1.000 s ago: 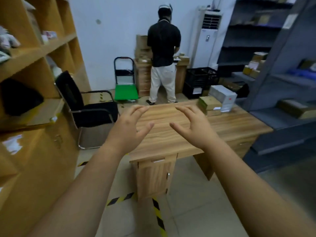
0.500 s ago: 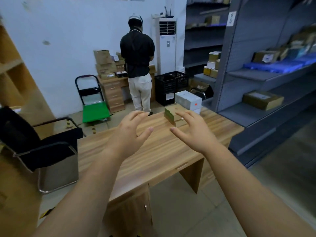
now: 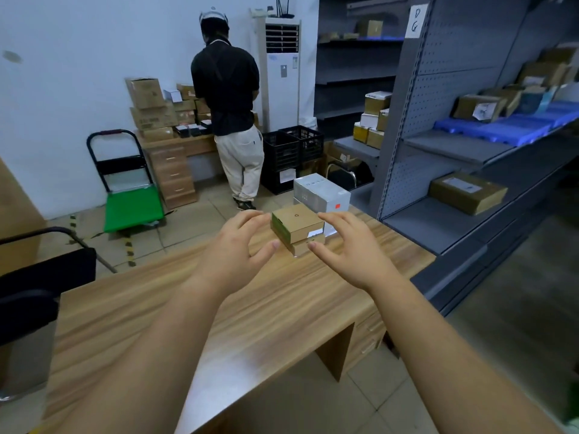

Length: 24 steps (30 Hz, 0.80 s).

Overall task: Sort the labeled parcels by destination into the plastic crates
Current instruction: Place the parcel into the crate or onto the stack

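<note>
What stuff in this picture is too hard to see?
Head view, the only one:
- The white label on the top brown box: too small to read.
- The lower brown box: mostly covered by the top one.
- Whether the left hand and right hand touch the box: unclear.
- Inside the black crates: dark, hidden by their walls.
- The other person's hands: hidden behind their body.

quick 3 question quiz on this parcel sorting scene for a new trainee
1. True or false: the left hand and right hand are clenched fists.
2. What sits just behind the brown box stack on the desk? A) white box B) blue tray C) green trolley
3. Fill in: the black crates stand on the ____.
Key: 1 false; 2 A; 3 floor.
</note>
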Available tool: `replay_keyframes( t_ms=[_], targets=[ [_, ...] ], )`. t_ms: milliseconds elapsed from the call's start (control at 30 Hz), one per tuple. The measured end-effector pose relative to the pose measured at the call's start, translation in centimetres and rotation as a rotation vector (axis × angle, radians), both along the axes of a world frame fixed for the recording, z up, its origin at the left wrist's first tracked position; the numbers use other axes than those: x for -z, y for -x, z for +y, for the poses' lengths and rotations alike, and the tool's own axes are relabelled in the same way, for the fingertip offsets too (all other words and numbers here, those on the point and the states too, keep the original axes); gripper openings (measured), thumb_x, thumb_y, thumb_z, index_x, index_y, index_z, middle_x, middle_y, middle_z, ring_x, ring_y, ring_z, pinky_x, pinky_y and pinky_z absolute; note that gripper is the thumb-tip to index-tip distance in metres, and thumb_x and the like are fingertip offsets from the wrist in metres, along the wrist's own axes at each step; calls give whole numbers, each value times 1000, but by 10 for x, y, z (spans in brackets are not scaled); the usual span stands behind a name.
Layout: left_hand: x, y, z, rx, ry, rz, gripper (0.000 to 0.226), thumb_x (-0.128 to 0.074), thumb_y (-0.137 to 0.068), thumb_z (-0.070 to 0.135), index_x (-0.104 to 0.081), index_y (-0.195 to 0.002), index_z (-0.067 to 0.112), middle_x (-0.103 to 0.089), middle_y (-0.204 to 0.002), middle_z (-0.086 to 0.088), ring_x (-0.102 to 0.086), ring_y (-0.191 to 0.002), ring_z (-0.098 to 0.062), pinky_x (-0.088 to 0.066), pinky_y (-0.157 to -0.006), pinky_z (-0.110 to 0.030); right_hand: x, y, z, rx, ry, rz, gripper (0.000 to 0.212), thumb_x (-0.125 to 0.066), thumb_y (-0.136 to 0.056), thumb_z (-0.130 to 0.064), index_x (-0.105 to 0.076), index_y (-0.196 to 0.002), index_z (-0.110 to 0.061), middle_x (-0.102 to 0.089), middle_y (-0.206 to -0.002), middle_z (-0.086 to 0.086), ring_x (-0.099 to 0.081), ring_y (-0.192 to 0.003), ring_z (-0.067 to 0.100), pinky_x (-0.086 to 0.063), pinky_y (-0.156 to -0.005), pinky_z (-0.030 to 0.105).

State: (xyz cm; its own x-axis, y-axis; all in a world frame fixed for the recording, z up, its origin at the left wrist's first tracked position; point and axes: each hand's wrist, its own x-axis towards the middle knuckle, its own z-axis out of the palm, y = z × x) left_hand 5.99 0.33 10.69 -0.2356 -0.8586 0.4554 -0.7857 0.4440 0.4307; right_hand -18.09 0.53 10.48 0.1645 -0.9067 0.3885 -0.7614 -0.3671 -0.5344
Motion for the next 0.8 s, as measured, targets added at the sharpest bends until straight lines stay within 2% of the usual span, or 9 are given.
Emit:
replay_keyframes(
  t_ms=[100, 167, 233, 333, 467, 600, 800],
  targets=[
    [7, 9, -55, 27, -8, 37, 51, -60, -92, 45, -54, -137, 20, -48, -137, 8, -45, -127, -13, -42, -105, -40, -1, 9, -48, 37, -15, 33, 60, -63, -90, -52, -48, -144, -29, -46, -141, -11, -37, -134, 8, -32, -107, 24],
    [6, 16, -92, 53, -20, 66, 51, -60, -93, 46, -55, -137, 20, -48, -136, 9, -45, -126, -13, -45, -102, -42, -5, 15, -81, 62, -25, 65, 61, -62, -90, -53, -47, -144, -30, -46, -141, -11, -38, -132, 8, -31, -104, 22],
    [6, 24, -128, 85, -5, 84, 50, -60, -93, 45, -56, -136, 19, -49, -135, 7, -46, -126, -14, -42, -106, -43, -7, 21, -109, 78, -27, 83, 61, -62, -90, -54, -46, -144, -29, -46, -142, -10, -37, -132, 8, -30, -104, 22],
    [11, 37, -174, 112, -6, 87, 51, -61, -93, 43, -54, -138, 20, -49, -136, 6, -46, -128, -14, -39, -109, -40, -2, 29, -145, 93, -27, 103, 61, -63, -90, -52, -47, -144, -28, -46, -142, -9, -39, -132, 11, -33, -109, 29],
    [27, 54, -217, 118, -73, 74, 53, -57, -93, 49, -51, -140, 25, -46, -138, 9, -44, -129, -13, -40, -108, -41, 7, 46, -184, 106, -52, 92, 61, -64, -90, -51, -47, -144, -27, -46, -143, -6, -40, -131, 13, -35, -106, 29],
    [41, 73, -256, 84, -101, 60, 56, -54, -92, 53, -51, -139, 24, -47, -138, 7, -45, -128, -15, -41, -106, -42, 20, 67, -229, 90, -73, 85, 60, -64, -91, -49, -47, -144, -26, -46, -141, -8, -41, -125, 9, -34, -100, 23],
    [62, 121, -308, -9, -153, 50, 54, -56, -94, 48, -49, -141, 24, -45, -141, 7, -41, -131, -13, -39, -109, -38, 48, 115, -305, 6, -92, 113, 61, -61, -92, -52, -46, -145, -26, -45, -142, -8, -40, -125, 8, -36, -104, 28]
  ],
)
